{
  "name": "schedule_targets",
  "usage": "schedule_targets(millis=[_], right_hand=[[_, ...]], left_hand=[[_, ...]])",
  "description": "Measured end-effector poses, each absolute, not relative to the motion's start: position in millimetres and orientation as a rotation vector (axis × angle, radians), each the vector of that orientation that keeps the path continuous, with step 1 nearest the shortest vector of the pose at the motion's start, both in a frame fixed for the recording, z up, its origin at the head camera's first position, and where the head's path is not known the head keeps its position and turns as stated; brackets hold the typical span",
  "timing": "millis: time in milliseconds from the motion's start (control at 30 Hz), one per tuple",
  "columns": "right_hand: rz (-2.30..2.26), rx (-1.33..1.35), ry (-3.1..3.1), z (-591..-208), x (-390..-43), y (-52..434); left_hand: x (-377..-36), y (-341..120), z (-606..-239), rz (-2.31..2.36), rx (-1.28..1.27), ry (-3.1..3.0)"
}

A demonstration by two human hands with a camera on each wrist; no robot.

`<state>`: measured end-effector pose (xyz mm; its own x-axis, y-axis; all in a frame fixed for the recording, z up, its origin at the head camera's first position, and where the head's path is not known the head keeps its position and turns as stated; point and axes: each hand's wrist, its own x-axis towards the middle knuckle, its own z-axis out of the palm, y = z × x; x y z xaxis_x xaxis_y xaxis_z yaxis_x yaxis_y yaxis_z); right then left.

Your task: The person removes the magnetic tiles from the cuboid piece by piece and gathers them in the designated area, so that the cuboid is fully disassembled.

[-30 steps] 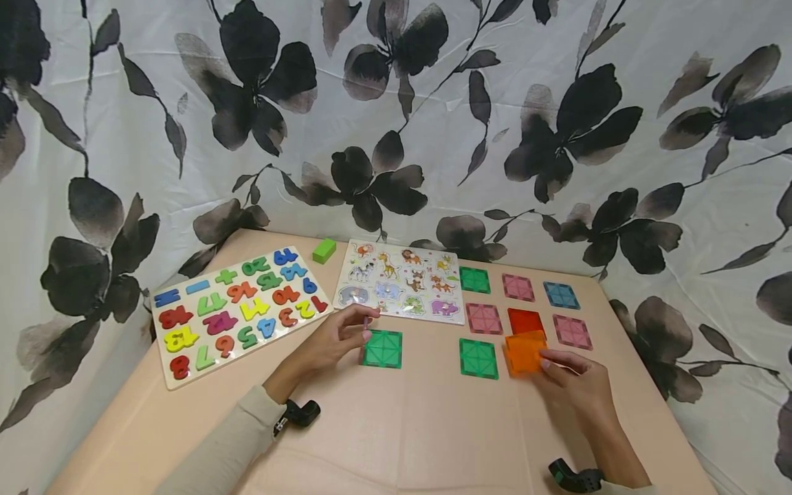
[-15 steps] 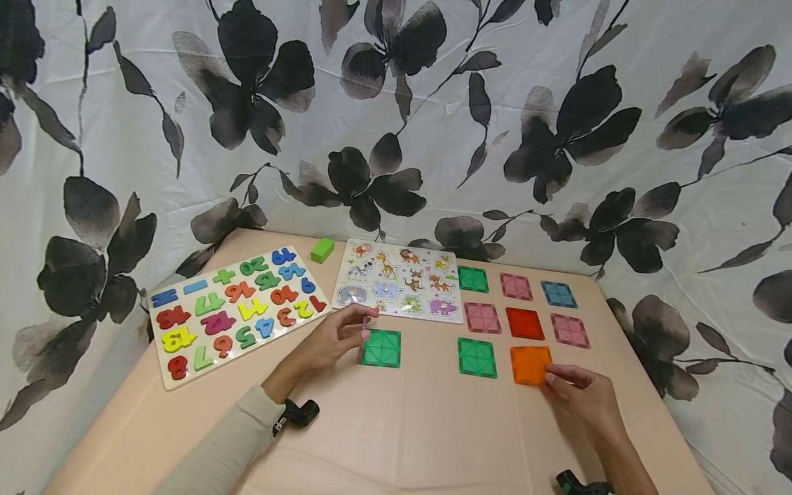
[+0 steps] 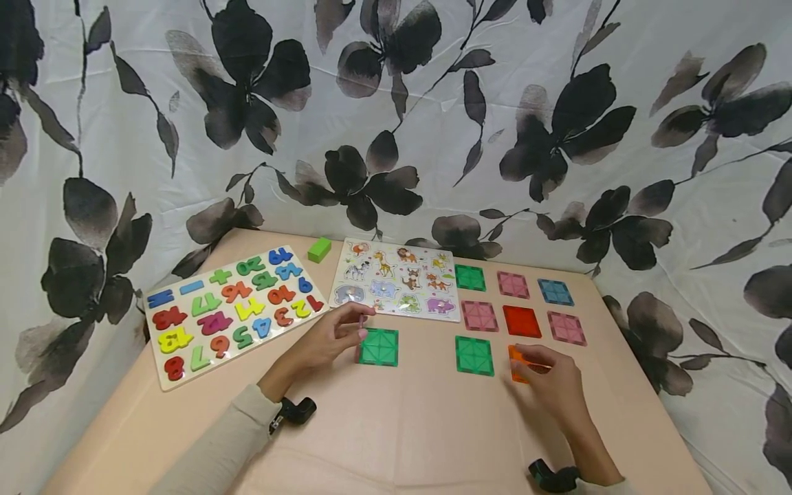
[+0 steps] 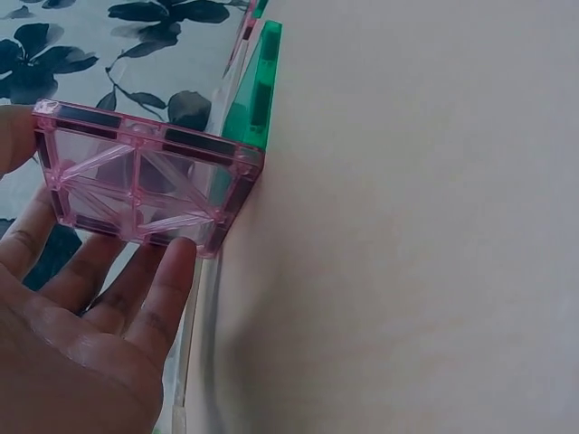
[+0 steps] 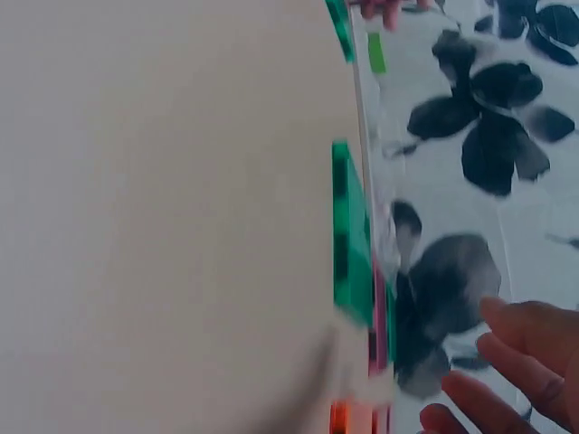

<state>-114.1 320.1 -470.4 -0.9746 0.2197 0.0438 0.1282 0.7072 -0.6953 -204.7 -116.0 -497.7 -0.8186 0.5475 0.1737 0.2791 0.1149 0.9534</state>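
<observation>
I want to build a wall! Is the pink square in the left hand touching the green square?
Touching. In the left wrist view the pink tile, upright in the left hand, meets the edge of the flat green tile with no gap showing.

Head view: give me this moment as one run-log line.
left hand: holds pink tile upright beside green tile | right hand: fingers on orange tile | table

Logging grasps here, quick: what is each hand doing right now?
Left hand: holds a pink tile upright on the table.
Right hand: fingers on the orange tile; grip cannot be told.
</observation>
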Motion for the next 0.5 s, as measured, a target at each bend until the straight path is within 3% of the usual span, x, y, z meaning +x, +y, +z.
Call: schedule_targets(millis=[500], right_hand=[[1.235,0.24,-2.932,-474.2,-159.4,193.1]], left_hand=[[-194.4,-125.9,-468.0,1.404,0.821,2.54]])
